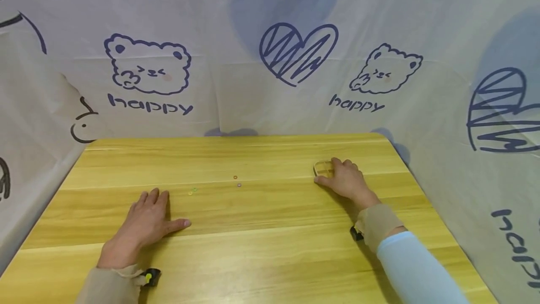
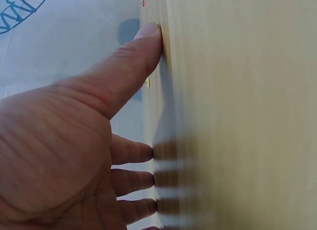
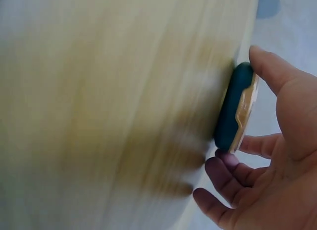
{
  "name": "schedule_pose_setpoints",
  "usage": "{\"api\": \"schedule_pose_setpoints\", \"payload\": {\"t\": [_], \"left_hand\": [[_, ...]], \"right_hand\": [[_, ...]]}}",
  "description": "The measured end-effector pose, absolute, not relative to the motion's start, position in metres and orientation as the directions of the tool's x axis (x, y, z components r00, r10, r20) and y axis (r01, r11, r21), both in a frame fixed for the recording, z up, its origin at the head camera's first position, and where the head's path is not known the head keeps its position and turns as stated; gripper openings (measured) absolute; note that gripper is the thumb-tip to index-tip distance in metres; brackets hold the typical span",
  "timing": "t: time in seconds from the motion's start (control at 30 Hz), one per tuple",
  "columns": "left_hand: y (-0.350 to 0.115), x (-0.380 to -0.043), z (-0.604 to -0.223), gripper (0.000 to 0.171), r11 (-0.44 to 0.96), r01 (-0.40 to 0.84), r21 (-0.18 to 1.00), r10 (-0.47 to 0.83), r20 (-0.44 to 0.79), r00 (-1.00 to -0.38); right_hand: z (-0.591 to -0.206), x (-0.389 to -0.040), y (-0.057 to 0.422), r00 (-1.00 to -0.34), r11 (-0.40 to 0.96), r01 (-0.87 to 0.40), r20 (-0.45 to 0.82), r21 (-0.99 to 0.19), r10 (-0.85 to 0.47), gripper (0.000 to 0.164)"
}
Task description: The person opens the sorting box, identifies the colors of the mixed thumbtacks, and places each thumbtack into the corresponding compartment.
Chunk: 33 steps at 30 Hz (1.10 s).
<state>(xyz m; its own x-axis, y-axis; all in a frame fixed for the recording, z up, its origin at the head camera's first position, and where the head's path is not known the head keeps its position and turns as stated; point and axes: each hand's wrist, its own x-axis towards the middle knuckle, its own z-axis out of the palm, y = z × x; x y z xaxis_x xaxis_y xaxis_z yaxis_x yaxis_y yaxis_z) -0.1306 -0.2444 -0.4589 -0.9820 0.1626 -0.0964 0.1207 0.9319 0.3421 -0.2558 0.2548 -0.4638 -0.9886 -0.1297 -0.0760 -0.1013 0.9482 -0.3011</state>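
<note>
My right hand (image 1: 346, 179) grips a small flat case (image 1: 324, 169) at the back right of the table, thumb at one end and fingers at the other. From above, the case shows a pale rim and divider lines; the right wrist view shows its dark teal side (image 3: 232, 108) and tan, glossy face. My left hand (image 1: 147, 219) rests on the tabletop, fingers spread and thumb pointing right, holding nothing. Beyond its thumb lie tiny rings: a yellow one (image 1: 190, 193), a green one (image 1: 195, 189), a red-orange one (image 1: 235, 177) and a purple one (image 1: 239, 185).
The wood-grain table (image 1: 270, 257) stretches between both arms. Behind it and at both sides hang pale cloth sheets (image 1: 236, 102) with bear, heart and lettering prints. A dark strap piece (image 1: 152, 277) sits at my left wrist, another (image 1: 356, 233) at my right.
</note>
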Motion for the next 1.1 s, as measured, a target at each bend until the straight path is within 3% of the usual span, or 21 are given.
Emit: {"api": "schedule_pose_setpoints", "payload": {"t": [0.33,0.83,1.1], "left_hand": [[-0.241,-0.129,-0.456,0.105,0.931,0.114,0.347,0.164,-0.12,-0.979],[-0.217,-0.109,-0.433,0.103,0.929,0.115,0.353,0.229,-0.301,-0.926],[-0.198,-0.104,-0.434,0.087,0.926,0.18,0.332,0.275,-0.265,-0.924]], "right_hand": [[-0.463,-0.233,0.222,-0.984,0.953,-0.127,-0.088,-0.276,-0.156,0.098],[-0.458,-0.201,0.174,-0.966,0.942,-0.225,-0.069,-0.251,-0.249,0.093],[-0.456,-0.189,0.152,-0.941,0.916,-0.301,-0.071,-0.267,-0.33,0.089]]}}
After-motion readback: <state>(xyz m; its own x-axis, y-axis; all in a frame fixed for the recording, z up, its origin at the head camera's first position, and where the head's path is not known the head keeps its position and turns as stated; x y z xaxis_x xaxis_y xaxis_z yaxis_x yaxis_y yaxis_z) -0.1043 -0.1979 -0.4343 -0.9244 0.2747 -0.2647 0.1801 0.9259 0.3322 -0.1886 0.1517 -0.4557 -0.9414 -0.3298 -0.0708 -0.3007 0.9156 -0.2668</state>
